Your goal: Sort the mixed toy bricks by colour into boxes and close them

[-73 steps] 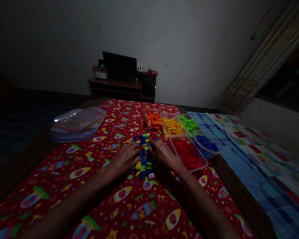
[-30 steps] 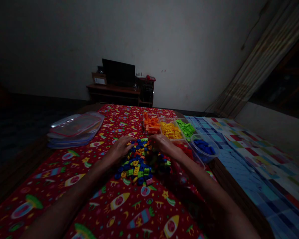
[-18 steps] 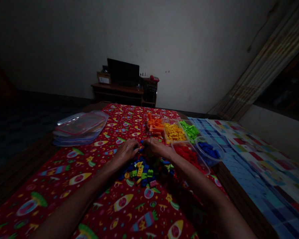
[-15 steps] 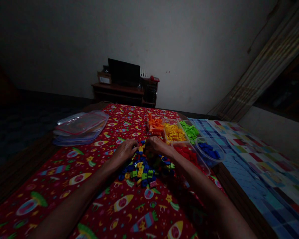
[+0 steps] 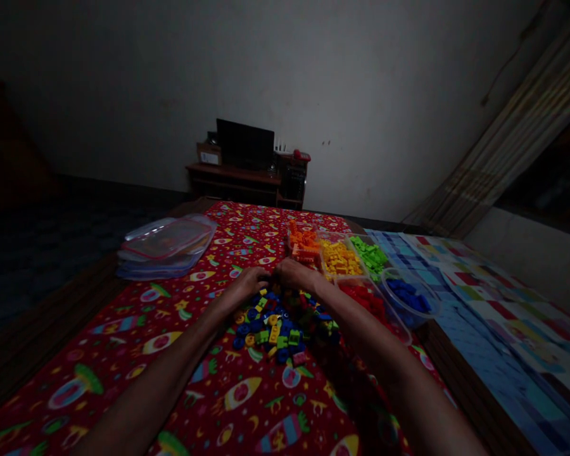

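A heap of mixed small toy bricks (image 5: 280,323) in blue, yellow, green and red lies on the red patterned cloth (image 5: 180,354). My left hand (image 5: 245,285) and my right hand (image 5: 292,275) rest at the far edge of the heap, fingertips nearly meeting. Both hands have curled fingers pressed against the bricks; whether either grips a piece is hidden in the dim light.
Clear tubs of sorted bricks stand to the right: orange (image 5: 303,244), yellow (image 5: 341,259), green (image 5: 371,254), red (image 5: 368,299), blue (image 5: 410,296). Stacked clear lids (image 5: 168,246) lie at the left. A checked cloth (image 5: 494,316) lies beyond the right edge.
Both hands moved from the heap's near sides to its far edge and drew together. The heap has spread wider toward me.
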`<state>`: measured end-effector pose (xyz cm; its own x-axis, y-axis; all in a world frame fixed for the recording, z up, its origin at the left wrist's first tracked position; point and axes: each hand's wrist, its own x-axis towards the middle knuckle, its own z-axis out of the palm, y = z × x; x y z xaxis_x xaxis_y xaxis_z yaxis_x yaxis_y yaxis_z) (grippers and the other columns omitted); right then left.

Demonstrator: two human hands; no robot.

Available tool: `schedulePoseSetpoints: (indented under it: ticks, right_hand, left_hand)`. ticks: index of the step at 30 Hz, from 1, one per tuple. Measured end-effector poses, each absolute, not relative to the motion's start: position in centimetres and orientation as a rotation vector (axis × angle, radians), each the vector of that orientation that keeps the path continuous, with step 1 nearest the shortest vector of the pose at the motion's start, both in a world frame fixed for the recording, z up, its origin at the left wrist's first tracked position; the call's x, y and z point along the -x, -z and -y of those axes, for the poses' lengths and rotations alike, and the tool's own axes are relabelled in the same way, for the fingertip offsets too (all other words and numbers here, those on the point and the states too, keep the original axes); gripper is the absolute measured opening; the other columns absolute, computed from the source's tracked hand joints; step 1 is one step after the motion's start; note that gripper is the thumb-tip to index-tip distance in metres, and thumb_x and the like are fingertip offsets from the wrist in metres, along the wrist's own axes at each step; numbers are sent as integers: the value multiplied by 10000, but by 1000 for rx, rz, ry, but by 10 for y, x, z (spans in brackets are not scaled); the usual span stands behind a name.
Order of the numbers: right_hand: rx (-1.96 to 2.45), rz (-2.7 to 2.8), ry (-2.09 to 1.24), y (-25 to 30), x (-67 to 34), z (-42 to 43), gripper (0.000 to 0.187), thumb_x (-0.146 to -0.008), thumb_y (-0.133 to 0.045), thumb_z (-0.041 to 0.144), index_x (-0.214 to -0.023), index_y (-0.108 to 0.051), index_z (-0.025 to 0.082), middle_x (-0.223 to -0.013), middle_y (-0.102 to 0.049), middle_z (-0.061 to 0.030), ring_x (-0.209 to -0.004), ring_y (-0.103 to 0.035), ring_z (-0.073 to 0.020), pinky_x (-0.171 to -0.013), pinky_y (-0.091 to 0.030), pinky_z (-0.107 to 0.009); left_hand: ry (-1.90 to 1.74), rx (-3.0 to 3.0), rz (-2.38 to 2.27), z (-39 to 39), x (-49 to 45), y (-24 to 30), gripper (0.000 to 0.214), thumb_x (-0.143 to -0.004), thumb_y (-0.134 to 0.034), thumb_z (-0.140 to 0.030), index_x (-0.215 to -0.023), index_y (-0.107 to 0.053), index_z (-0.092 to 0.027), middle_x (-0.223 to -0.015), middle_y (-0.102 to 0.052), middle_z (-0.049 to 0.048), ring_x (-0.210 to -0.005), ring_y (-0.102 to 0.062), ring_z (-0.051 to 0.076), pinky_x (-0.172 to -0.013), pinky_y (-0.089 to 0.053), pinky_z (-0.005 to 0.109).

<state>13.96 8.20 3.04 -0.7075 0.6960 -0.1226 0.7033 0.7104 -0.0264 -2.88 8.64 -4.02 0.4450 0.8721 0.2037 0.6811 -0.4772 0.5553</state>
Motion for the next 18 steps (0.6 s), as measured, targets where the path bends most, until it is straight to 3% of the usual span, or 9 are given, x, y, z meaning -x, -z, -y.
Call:
schedulePoseSetpoints:
  ticks: [8,15,18]
  right_hand:
    - [-1322,-3033,139,-27,-173,-82,229,-805,-420,43,-771,-645,63,-646,-562,-35,-554,-380,-83,-546,-290,-218]
    - [-1267,-3009,367,-26,-175,-68,178,-770,-558,80,-917,-657,94,-767,-610,-47,-665,-490,-106,-601,-330,-202]
    - [-1209,-2961,389,-22,-170,-56,172,-774,-568,68,-911,-667,98,-783,-629,-56,-680,-511,-108,-617,-340,-199]
  left_hand:
    - [-668,-2242,-1515,-85,34,29,297,-691,-619,-273,-953,-734,-196,-997,-731,70,-931,-653,250,-823,-475,299]
    - [-363,-2283,-1498,-76,31,22,235,-705,-650,-312,-886,-753,-203,-809,-736,56,-745,-656,211,-655,-454,248]
    - [-386,-2278,-1553,-68,28,19,232,-683,-679,-282,-888,-745,-196,-828,-724,65,-761,-648,214,-645,-442,248]
